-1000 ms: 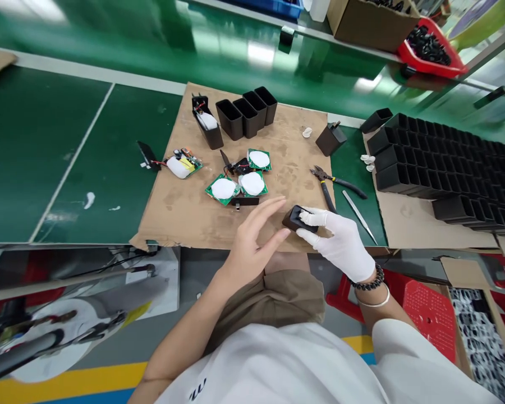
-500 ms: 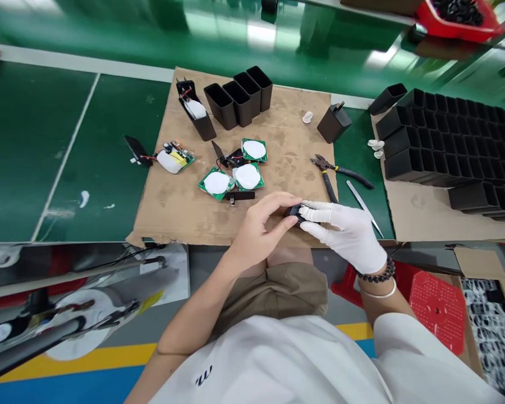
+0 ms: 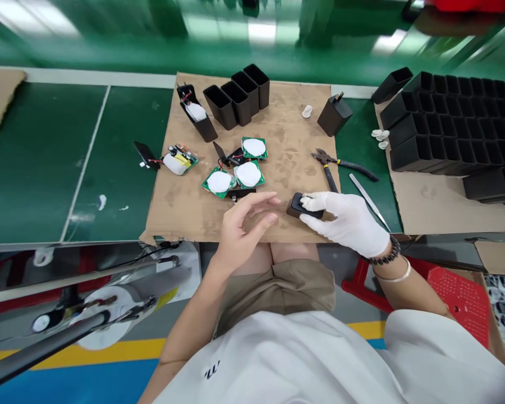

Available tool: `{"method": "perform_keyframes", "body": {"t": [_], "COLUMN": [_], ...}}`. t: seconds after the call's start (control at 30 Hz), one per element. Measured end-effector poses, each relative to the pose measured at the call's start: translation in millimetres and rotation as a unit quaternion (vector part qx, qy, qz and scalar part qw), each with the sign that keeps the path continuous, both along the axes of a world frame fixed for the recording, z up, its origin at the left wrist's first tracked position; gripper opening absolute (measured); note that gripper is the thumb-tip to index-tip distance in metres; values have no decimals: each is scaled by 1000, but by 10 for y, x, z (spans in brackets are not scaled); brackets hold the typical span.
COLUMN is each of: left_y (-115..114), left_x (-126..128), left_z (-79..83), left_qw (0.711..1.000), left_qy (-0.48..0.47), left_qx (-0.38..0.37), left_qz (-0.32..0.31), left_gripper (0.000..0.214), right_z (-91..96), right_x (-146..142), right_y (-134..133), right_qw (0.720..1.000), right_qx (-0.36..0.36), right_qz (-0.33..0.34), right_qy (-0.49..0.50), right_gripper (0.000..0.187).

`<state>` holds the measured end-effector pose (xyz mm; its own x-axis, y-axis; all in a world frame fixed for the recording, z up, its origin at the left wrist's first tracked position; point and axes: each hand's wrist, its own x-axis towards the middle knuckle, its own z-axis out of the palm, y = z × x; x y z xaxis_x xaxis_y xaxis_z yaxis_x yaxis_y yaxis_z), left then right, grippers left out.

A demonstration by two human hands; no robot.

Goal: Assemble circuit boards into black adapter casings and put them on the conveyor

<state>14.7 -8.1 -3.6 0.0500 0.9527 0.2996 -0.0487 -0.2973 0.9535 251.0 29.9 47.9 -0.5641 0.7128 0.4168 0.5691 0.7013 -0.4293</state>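
My right hand [image 3: 340, 216], in a white glove, has its fingers closed on a black plug charger [image 3: 294, 209] near the front edge of the cardboard sheet. The charger's end face points up at me, partly covered by the gloved fingers. Just left of it, apart from the charger, is my bare left hand [image 3: 246, 227], its thumb and fingers spread with nothing between them. Beyond the left hand lie green circuit boards [image 3: 219, 182] with white pads on top. Cutting pliers [image 3: 329, 163] lie beyond the right hand, and metal tweezers [image 3: 369, 202] rest to its right.
Several open black casings [image 3: 221, 106] stand at the back of the cardboard [image 3: 286, 134], beside a casing with a board partly inside [image 3: 197, 115]. A closed charger [image 3: 334, 116] stands back right. Rows of casings [image 3: 429, 140] fill the right. White finger cots [image 3: 307, 111] lie about.
My left hand has let go of the charger and drawn back to the left, its fingers opening. The charger stays under my right hand. The view has shifted slightly.
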Motion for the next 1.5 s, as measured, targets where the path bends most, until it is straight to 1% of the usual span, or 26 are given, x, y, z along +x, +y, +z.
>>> {"method": "perform_keyframes", "body": {"t": [0.07,0.2,0.3,0.37,0.43,0.5,0.57,0.63,0.7,0.77,0.83,0.93,1.03,1.1,1.17,1.2,1.27,1.33,1.37,1.4,1.43,1.47,1.5], "left_y": [-30,-39,25,95,160,201,214,211,203,197,195,203,206,195,177,169,163,169,173,177,180,181,181], "left_x": [-25,-1,125,242,346,412,432,425,414,412,418,423,411,401,398,399,405,410,411,411,409,408,406], "left_z": [0,9,27,39,41,28,7,-8,-4,18,43,52,13,-21,-44,-49,-49,-44,-43,-44,-46,-51,-55], "left_qw": [1000,999,998,998,999,999,999,998,998,997,997,996,998,999,995,993,992,993,993,992,992,991,991], "left_qy": [11,39,52,52,44,35,35,42,46,49,61,79,42,-17,-65,-74,-67,-57,-58,-62,-69,-76,-81], "left_qx": [-4,3,-8,-21,-27,-24,-17,-12,-16,-22,-20,-3,-14,-39,-43,-39,-33,-43,-49,-52,-51,-49,-49], "left_qz": [15,31,24,12,-7,-25,-37,-45,-49,-48,-48,-48,-36,3,63,86,102,97,93,93,95,97,98], "left_gripper": [30,29,26,24,23,22,21,20,19,17,15,13,13,15,18,18,19,21,23,25,27,27,28], "right_z": [-8,-67,-165,-189,-159,-98,-39,-6,-3,-19,-38,-35,14,23,-33,-85,-208,-296,-310,-303,-275,-232,-180], "right_x": [9,15,5,21,62,111,148,161,154,137,119,107,117,127,129,126,116,105,102,101,100,101,103], "right_y": [15,32,40,45,52,65,88,113,131,136,135,134,122,102,91,96,130,192,227,259,287,306,317], "right_qw": [1000,998,998,996,994,995,993,988,981,977,980,989,995,999,999,998,995,980,962,932,891,847,810], "right_qx": [2,-6,-38,-72,-88,-94,-112,-148,-184,-202,-191,-145,-99,-45,2,3,-42,-121,-175,-241,-313,-380,-436], "right_qz": [5,-17,6,22,29,27,26,26,24,20,17,24,23,-10,-50,-63,-78,-105,-121,-127,-120,-105,-83], "right_qy": [15,52,58,55,50,36,26,31,53,69,51,-1,-21,-11,17,29,52,116,171,241,307,356,383], "right_gripper": [12,16,17,25,31,33,31,27,23,21,23,23,15,15,17,17,16,21,25,29,30,30,30]}}
